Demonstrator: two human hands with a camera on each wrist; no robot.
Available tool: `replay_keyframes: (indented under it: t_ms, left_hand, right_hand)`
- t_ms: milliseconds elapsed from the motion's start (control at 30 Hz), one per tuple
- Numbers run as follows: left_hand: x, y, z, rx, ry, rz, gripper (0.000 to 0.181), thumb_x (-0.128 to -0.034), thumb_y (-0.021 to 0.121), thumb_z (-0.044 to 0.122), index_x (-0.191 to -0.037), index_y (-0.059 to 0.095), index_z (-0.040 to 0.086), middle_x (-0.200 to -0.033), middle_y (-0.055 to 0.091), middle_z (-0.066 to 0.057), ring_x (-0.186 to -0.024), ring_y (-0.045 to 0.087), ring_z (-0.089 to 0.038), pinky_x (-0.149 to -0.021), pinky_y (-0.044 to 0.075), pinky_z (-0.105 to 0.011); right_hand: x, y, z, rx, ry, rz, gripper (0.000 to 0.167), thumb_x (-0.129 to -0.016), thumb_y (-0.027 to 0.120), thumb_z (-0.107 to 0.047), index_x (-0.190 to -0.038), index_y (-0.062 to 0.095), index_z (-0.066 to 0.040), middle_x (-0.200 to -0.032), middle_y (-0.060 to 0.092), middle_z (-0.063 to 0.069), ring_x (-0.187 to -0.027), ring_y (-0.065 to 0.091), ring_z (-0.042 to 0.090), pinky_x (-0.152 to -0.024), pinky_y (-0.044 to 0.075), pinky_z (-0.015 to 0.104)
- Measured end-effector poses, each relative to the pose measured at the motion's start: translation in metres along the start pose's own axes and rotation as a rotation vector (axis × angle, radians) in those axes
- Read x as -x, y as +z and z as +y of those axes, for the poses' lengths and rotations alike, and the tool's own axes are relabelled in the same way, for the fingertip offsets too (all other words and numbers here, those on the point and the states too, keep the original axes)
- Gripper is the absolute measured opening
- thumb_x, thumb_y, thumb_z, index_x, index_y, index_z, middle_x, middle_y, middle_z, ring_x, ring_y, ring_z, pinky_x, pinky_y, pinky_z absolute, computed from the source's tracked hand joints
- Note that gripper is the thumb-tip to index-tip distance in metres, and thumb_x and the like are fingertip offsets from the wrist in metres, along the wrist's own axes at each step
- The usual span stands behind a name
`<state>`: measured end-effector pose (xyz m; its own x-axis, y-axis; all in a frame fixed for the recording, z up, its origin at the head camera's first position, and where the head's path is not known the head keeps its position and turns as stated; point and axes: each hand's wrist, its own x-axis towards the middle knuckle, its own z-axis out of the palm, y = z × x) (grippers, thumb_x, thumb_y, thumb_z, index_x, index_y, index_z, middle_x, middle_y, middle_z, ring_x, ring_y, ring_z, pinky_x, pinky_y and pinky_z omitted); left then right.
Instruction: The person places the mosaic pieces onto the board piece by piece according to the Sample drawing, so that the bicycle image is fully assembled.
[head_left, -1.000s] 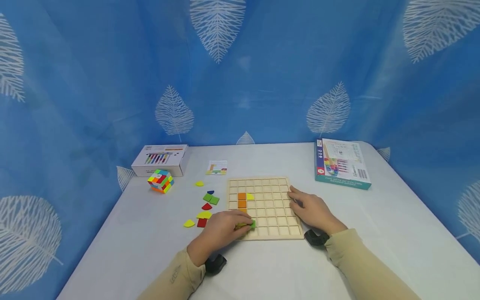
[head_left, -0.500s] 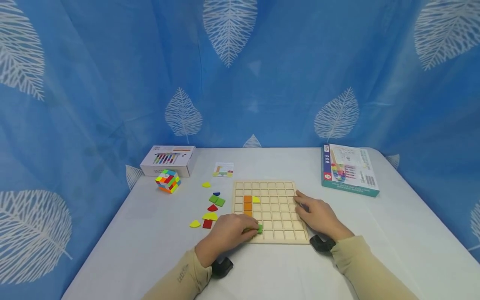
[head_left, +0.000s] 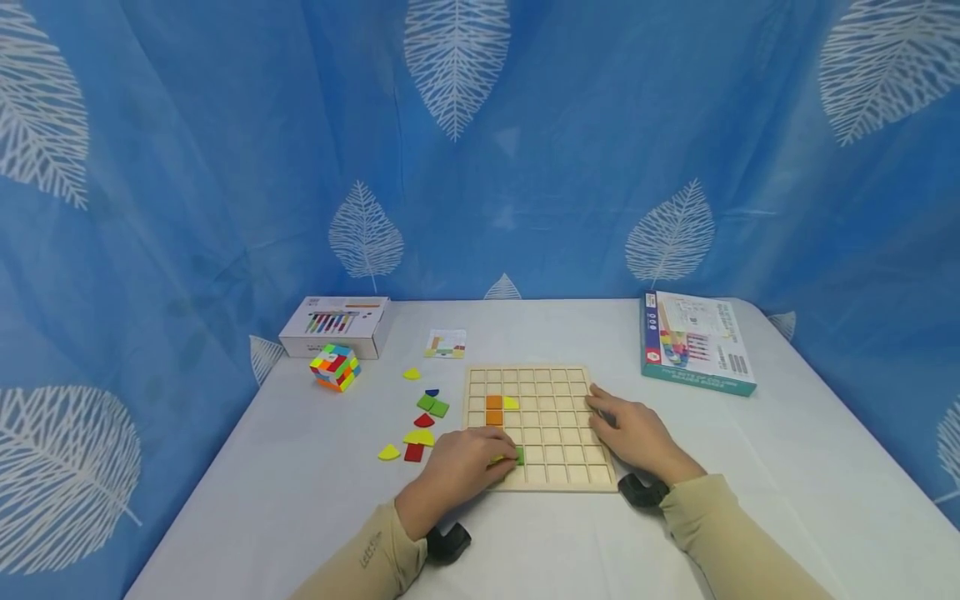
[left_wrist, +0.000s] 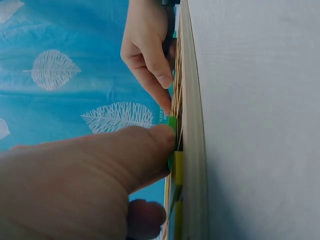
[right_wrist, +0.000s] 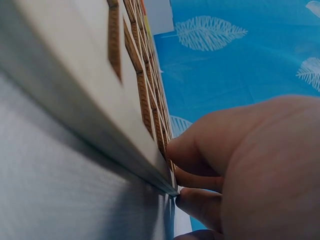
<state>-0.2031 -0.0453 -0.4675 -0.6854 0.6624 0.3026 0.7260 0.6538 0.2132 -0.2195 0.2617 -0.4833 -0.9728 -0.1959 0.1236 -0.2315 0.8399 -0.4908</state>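
Observation:
In the head view a light wooden grid board (head_left: 558, 433) lies flat on the white table. Orange square tiles (head_left: 494, 417) and a yellow quarter-round tile (head_left: 511, 403) sit in its cells. My left hand (head_left: 467, 458) is over the board's near left part, its thumb and fingers pinching a green square tile (left_wrist: 172, 131). Beside this, yellow pieces (left_wrist: 178, 172) show below the thumb in the left wrist view; the left hand partly covers that row from above. My right hand (head_left: 636, 433) holds the board's right edge, thumb at the rim (right_wrist: 145, 160) and fingers against the side.
Left of the board lie loose tiles: green squares (head_left: 433, 406), a red square (head_left: 414, 452), red and yellow rounded pieces (head_left: 418, 437) and a blue one. Behind them are a pattern card (head_left: 446, 343), a puzzle cube (head_left: 335, 367), a white box (head_left: 335, 327) and, at right, a teal-edged box (head_left: 697, 343).
The head view has shifted slightly, moving the whole scene right and down in the picture. Relative to the board, my left hand stays nearly still at the green tile; my right hand keeps its place.

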Motion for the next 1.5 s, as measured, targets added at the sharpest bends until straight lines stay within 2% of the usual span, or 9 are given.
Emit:
replay_keyframes:
  t_ms: [333,600,700,900,1000,1067,1200,1333,1500]
  left_hand:
    - [-0.005,0.003,-0.002,0.040,-0.064,0.001,0.012,-0.0918,0.079,0.031,-0.102,0.083,0.028,-0.106,0.075,0.014,-0.095,0.072,-0.005,-0.070,0.056,-0.023]
    - [0.000,0.008,0.001,0.058,-0.065,-0.009,0.012,-0.0936,0.076,0.031,-0.103,0.083,0.030,-0.107,0.074,0.015,-0.095,0.071,-0.004,-0.069,0.054,-0.022]
    - [0.001,0.007,0.001,0.050,-0.108,0.017,0.013,-0.0941,0.075,0.033,-0.104,0.083,0.030,-0.108,0.074,0.015,-0.094,0.071,-0.004,-0.068,0.052,-0.019]
    - [0.003,-0.006,-0.017,0.009,-0.274,0.186,0.014,-0.0924,0.077,0.030,-0.105,0.082,0.027,-0.108,0.074,0.011,-0.089,0.072,-0.009,-0.063,0.051,-0.020]
    - [0.007,-0.015,-0.037,0.015,-0.441,0.260,0.015,-0.0918,0.077,0.028,-0.106,0.081,0.024,-0.112,0.074,0.006,-0.094,0.073,-0.015,-0.068,0.056,-0.029]
    - [0.011,-0.020,-0.051,0.044,-0.585,0.272,0.018,-0.0912,0.077,0.026,-0.109,0.081,0.023,-0.116,0.074,0.001,-0.101,0.073,-0.021,-0.072,0.058,-0.036]
    - [0.019,-0.023,-0.072,0.103,-0.808,0.194,0.028,-0.0912,0.076,0.026,-0.118,0.078,0.018,-0.125,0.071,-0.006,-0.109,0.069,-0.028,-0.079,0.058,-0.044]
    - [0.020,-0.021,-0.081,0.138,-0.856,0.135,0.036,-0.0915,0.076,0.026,-0.125,0.075,0.013,-0.129,0.070,-0.009,-0.114,0.067,-0.030,-0.089,0.057,-0.049]
    - [0.016,-0.016,-0.085,0.139,-0.839,0.151,0.038,-0.0915,0.077,0.028,-0.126,0.074,0.013,-0.129,0.070,-0.008,-0.116,0.066,-0.030,-0.093,0.056,-0.049]
  right_hand:
    - [-0.001,-0.003,-0.003,0.004,0.014,0.007,0.047,-0.103,0.057,-0.024,-0.144,0.058,-0.002,-0.158,0.046,0.013,-0.141,0.046,0.044,-0.113,0.038,0.061]
    - [0.007,0.002,-0.002,-0.012,0.021,-0.007,0.046,-0.103,0.058,-0.023,-0.143,0.059,-0.001,-0.158,0.046,0.014,-0.141,0.046,0.045,-0.112,0.038,0.062]
    - [0.008,0.003,-0.001,-0.012,0.011,0.000,0.046,-0.102,0.059,-0.023,-0.143,0.059,-0.001,-0.157,0.047,0.014,-0.140,0.047,0.045,-0.111,0.039,0.062]
    - [0.006,0.004,0.000,-0.005,0.001,0.016,0.045,-0.102,0.059,-0.023,-0.142,0.060,-0.002,-0.156,0.048,0.014,-0.139,0.049,0.045,-0.111,0.040,0.061]
    - [0.006,0.005,-0.001,-0.005,-0.006,0.025,0.045,-0.102,0.060,-0.023,-0.142,0.060,-0.002,-0.155,0.049,0.015,-0.138,0.050,0.045,-0.110,0.041,0.061]
    - [0.006,0.005,-0.002,-0.012,-0.003,0.025,0.045,-0.102,0.060,-0.023,-0.142,0.060,-0.002,-0.155,0.049,0.014,-0.138,0.050,0.045,-0.110,0.041,0.061]
    - [0.007,0.004,-0.004,-0.012,-0.003,0.016,0.045,-0.102,0.060,-0.024,-0.141,0.061,-0.001,-0.156,0.049,0.015,-0.138,0.050,0.045,-0.110,0.041,0.061]
    - [0.006,0.003,-0.005,-0.004,-0.005,0.019,0.045,-0.102,0.060,-0.023,-0.141,0.061,-0.001,-0.155,0.049,0.014,-0.138,0.050,0.044,-0.110,0.041,0.060]
    - [0.003,0.000,-0.006,0.001,-0.015,0.033,0.045,-0.102,0.060,-0.023,-0.141,0.061,-0.001,-0.155,0.049,0.015,-0.138,0.050,0.045,-0.110,0.041,0.061]
